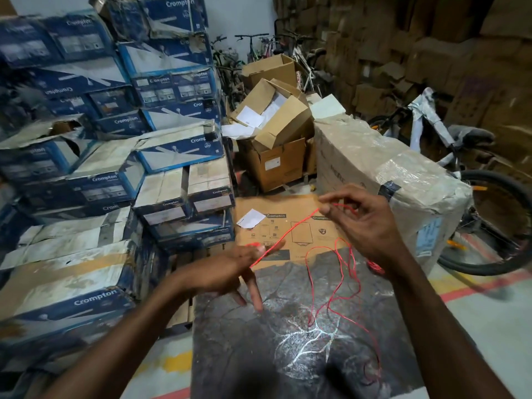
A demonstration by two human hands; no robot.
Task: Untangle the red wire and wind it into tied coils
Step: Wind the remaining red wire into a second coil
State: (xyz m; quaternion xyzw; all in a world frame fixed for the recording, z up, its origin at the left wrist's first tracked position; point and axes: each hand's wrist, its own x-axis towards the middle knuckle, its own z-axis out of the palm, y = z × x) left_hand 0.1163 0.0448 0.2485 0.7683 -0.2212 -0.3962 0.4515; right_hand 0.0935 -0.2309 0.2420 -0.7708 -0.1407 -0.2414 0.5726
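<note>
The right hand (365, 226) is pinching the wire (290, 230) between thumb and forefinger, with its other fingers curling loosely. The left hand (227, 269) is holding the same strand at its fingertips, lower and to the left, two fingers (254, 292) pointing down. Between the hands the wire is stretching taut over a cardboard sheet (288, 203). The rest is hanging in loose red loops over the dark worktop (244, 355). Boxes (86, 295) are standing stacked on the left.
</note>
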